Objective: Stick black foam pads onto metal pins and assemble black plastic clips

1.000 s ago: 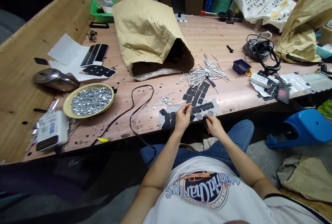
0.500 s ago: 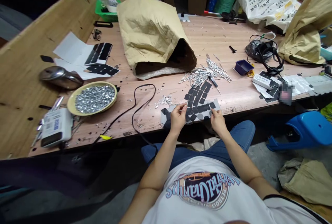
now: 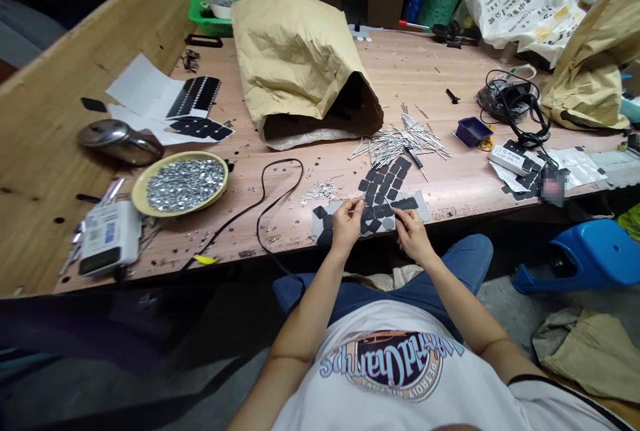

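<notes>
My left hand [image 3: 347, 223] is over the left part of a grey sheet [image 3: 423, 206] at the table's front edge, thumb and forefinger pinched together. Whatever is between them is too small to make out. My right hand [image 3: 413, 234] is close by on the right, its fingertips also pinched at the black pieces on the sheet; what it holds is unclear. Rows of rounded black pads [image 3: 384, 179] lie just beyond both hands. Behind these is a loose pile of thin metal rods [image 3: 395, 144], with a small black-handled tool [image 3: 415, 160] beside it. Tiny metal rings [image 3: 321, 191] are scattered to the left.
A big brown paper sack [image 3: 295, 51] lies open toward me. To the left are a yellow bowl [image 3: 137, 199] of small metal parts, a white box [image 3: 111, 231] and a black cord [image 3: 260, 201]. A purple tray [image 3: 473, 132] and black cables [image 3: 525, 111] are on the right.
My right hand has moved left along the sheet, closer to my left hand. My left hand keeps its pinch in nearly the same spot. The view has shifted slightly.
</notes>
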Motion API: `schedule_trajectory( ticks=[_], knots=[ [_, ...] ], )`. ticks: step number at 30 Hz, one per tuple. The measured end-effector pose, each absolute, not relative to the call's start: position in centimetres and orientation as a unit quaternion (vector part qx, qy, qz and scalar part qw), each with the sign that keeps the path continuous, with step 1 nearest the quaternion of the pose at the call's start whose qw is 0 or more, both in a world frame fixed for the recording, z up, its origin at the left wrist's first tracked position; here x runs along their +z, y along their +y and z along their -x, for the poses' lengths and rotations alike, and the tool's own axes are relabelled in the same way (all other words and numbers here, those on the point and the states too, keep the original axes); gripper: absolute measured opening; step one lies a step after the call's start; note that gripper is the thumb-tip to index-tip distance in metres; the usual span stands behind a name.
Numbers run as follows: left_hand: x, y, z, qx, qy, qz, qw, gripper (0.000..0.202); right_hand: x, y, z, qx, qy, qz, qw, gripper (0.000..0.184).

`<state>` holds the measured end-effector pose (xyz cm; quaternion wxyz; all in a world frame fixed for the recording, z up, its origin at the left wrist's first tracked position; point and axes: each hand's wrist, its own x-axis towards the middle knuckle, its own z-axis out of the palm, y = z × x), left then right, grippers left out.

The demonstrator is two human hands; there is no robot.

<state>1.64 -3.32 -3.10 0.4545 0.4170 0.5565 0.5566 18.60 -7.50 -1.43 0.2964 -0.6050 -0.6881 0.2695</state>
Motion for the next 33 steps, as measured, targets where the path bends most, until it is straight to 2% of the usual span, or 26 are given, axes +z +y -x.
schedule_trajectory(
  ticks=[3, 9, 16, 18, 24, 27, 33],
  knots=[
    [-3.1, -3.1, -2.3, 0.552, 0.545, -0.404, 0.485, 0.023, -1.1, -5.0, -19.5, 0.222, -0.717, 0.602, 0.273, 0.038],
    [-3.0, -3.1, -1.6, 0.551, 0.569, -0.399, 0.462, 0.022, 0.3, 4.9, -24.7, 0.138, -0.736, 0.654, 0.107, 0.038],
    [-3.1, -3.3, -1.3, 0.549, 0.576, -0.398, 0.457, 0.024, -0.2, 4.0, -26.4, 0.215, -0.849, 0.480, 0.038, 0.035],
    [-3.2, -3.1, -1.5, 0.544, 0.574, -0.404, 0.459, 0.024, -0.2, 3.6, -26.4, 0.222, -0.851, 0.474, 0.046, 0.035],
    [-3.0, -3.1, -2.4, 0.537, 0.559, -0.425, 0.468, 0.026, 0.3, 6.3, -26.6, 0.172, -0.773, 0.606, 0.078, 0.039],
    [-2.9, -3.1, -2.4, 0.547, 0.554, -0.417, 0.469, 0.026, 0.3, 5.5, -25.9, 0.217, -0.794, 0.559, 0.096, 0.034],
    [-2.0, -2.4, -3.3, 0.561, 0.513, -0.362, 0.539, 0.030, 1.5, -1.0, -22.5, 0.337, -0.808, 0.430, 0.220, 0.035]
  ],
)
